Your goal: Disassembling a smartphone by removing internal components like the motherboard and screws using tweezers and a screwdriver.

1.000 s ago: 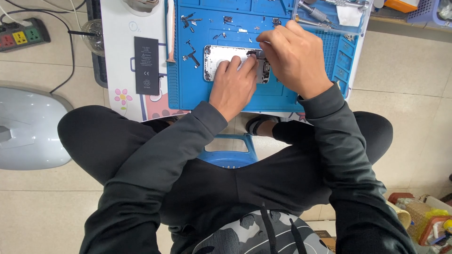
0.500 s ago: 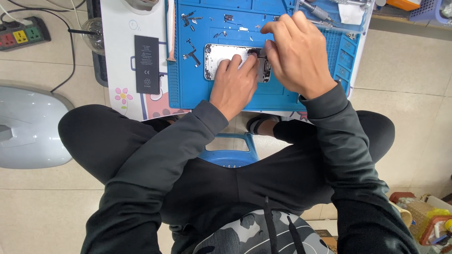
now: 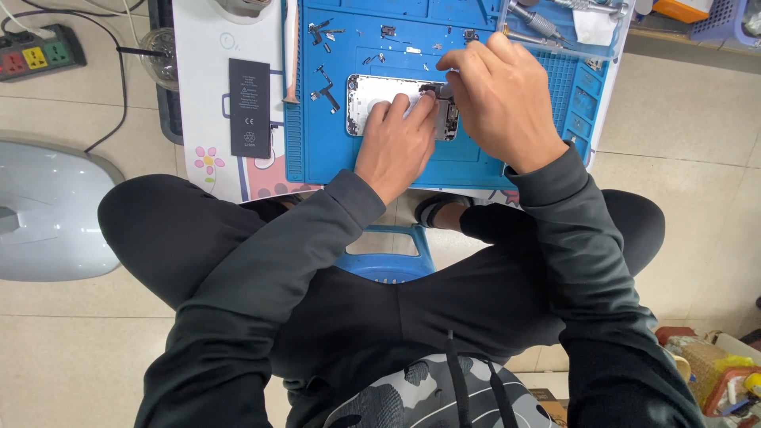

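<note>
An opened silver phone housing (image 3: 366,101) lies flat on a blue repair mat (image 3: 476,162) on a low white table. My left hand (image 3: 400,143) rests on the housing's middle and presses it down with its fingertips. Over the housing's right end sits my right hand (image 3: 495,99), fingers pinched together on a small dark part there; what they grip is too small to make out. Both sleeves are dark grey.
A black phone battery (image 3: 249,107) lies on the white table (image 3: 202,79) left of the mat. Small screws and flex parts (image 3: 325,75) dot the mat's upper left. Tools and a white cloth (image 3: 590,24) sit top right. A power strip (image 3: 36,51) lies on the floor at left.
My right hand has shifted slightly down and right over the housing's right end. My left hand stays pressed on the housing.
</note>
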